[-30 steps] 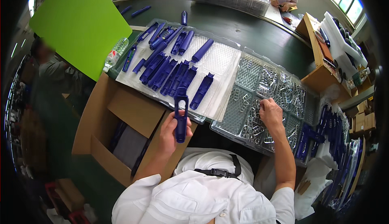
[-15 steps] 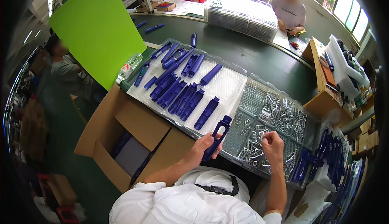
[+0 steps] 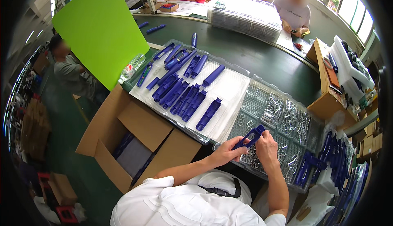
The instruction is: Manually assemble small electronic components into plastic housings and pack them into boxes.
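Observation:
My left hand (image 3: 228,151) is closed around one end of a dark blue plastic housing (image 3: 256,132) with a long oval opening. It is tilted, its far end pointing up and to the right. At that far end are the closed fingers of my right hand (image 3: 267,147); whatever they pinch is hidden. Both hands are above a clear compartment tray (image 3: 250,106) that holds many small shiny metal clips (image 3: 273,108). To the left, several blue housing halves (image 3: 208,114) lie in rows on a white-lined tray (image 3: 233,85).
An open cardboard box (image 3: 145,132) stands left of my body. A bottle (image 3: 132,67) and a lime-green panel (image 3: 100,33) are beyond it. Stacked clear trays (image 3: 245,16) sit at the back. More blue parts (image 3: 305,168) lie at the right, near a wooden shelf (image 3: 323,78). Co-workers sit across the table.
My left hand has carried the blue housing rightward over the clip tray and tilted it. My right hand has shifted slightly left and now meets the housing's far end.

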The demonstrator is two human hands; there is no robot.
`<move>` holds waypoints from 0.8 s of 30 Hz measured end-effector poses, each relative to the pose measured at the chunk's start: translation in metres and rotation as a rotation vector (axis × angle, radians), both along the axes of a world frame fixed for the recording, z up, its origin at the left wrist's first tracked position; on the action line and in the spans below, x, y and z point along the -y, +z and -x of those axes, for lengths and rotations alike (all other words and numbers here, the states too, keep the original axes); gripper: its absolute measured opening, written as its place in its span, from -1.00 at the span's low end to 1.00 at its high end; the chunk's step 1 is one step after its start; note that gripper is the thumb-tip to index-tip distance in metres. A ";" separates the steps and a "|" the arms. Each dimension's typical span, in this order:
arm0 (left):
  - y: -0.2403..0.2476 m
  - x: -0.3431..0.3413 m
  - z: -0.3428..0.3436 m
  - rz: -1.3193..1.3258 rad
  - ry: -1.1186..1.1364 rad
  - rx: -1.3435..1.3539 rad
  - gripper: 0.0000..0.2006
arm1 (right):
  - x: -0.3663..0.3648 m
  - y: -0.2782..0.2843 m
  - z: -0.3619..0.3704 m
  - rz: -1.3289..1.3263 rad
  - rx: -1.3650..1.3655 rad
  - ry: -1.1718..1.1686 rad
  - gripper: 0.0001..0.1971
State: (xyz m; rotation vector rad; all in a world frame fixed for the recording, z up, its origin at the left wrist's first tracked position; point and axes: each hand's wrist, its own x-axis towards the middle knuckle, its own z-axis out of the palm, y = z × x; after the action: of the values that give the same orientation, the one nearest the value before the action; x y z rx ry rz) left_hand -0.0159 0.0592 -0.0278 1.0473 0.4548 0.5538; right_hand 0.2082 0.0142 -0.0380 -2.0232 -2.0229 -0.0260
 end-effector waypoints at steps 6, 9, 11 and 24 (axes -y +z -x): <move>-0.003 -0.001 0.021 0.092 0.004 0.036 -0.62 | -0.004 0.015 0.009 -0.051 0.082 0.040 -0.90; -0.003 0.002 0.028 0.136 0.007 0.084 -0.62 | -0.002 0.004 0.004 -0.008 -0.026 -0.029 -0.91; -0.004 0.002 0.031 0.134 0.008 0.081 -0.62 | -0.002 0.000 0.003 0.050 -0.054 -0.071 -0.85; -0.004 0.006 0.033 0.128 -0.025 0.034 -0.62 | 0.001 0.018 -0.008 0.153 -0.072 -0.138 -0.60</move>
State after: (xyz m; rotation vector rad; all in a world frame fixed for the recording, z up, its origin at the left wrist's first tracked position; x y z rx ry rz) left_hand -0.0485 0.0528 -0.0322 0.9183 0.4407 0.5132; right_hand 0.2160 0.0133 -0.0204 -2.2197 -1.8904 0.1757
